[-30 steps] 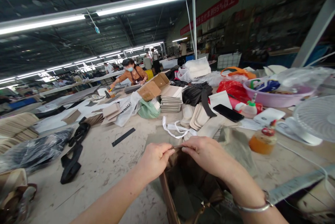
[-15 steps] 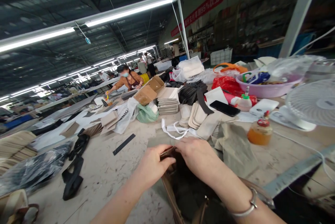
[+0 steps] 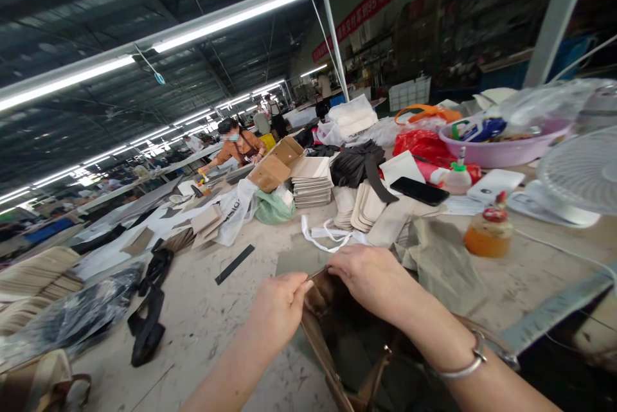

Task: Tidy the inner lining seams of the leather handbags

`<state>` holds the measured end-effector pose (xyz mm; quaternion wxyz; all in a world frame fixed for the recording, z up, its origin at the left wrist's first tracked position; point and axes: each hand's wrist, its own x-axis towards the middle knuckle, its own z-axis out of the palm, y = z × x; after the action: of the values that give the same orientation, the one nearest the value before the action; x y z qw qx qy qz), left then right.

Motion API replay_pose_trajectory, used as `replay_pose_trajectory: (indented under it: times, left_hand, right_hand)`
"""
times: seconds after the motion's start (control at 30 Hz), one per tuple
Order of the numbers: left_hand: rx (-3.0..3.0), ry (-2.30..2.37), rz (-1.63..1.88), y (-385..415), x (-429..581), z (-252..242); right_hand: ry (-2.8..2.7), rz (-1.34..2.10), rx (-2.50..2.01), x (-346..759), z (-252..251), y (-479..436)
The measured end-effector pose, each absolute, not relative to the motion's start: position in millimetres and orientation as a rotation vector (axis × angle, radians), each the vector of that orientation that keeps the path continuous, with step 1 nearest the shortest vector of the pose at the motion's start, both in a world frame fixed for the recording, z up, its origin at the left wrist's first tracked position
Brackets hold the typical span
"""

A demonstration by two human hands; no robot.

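A brown bag (image 3: 337,341) lies open-mouthed on the worktable (image 3: 207,309) right in front of me. My left hand (image 3: 277,309) is closed in a pinch on the bag's top edge at its left. My right hand (image 3: 369,277) is closed on the same edge just to the right, a metal bangle on its wrist. Between the two hands a thin strip of the edge shows. The bag's inside is dark and its bottom part runs out of the frame.
Grey-green cloth (image 3: 438,261) lies right of my hands. Behind stand an orange jar (image 3: 486,235), a white fan (image 3: 578,174), a phone (image 3: 418,190), a pink basin (image 3: 501,148), stacked beige pieces (image 3: 311,180). Black straps (image 3: 149,309) lie left. A person (image 3: 238,145) works farther along the table.
My view has shifted slightly. Both hands stay pinched on the bag's top edge; the right hand, which had pressed over the opening half a second ago, has drawn back to the edge.
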<state>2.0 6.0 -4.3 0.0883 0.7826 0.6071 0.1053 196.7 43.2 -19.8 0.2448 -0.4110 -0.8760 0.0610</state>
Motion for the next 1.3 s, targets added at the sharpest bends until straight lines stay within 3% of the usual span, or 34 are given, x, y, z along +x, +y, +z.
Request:
replay_pose_trajectory:
  times: [0.6,0.93,1.3]
  left_hand:
    - [2.075,1.793,0.409,3,1,6]
    - [2.359,1.851,0.307,8,0,-6]
    - [1.874,1.652,0.42,2,-11,16]
  right_hand:
    - [-2.44,0.056,-0.896,185,-22,40]
    - [-2.435,0.13,-0.891,190,-21,42]
    - [-2.42,0.11,-1.021,195,-18,40]
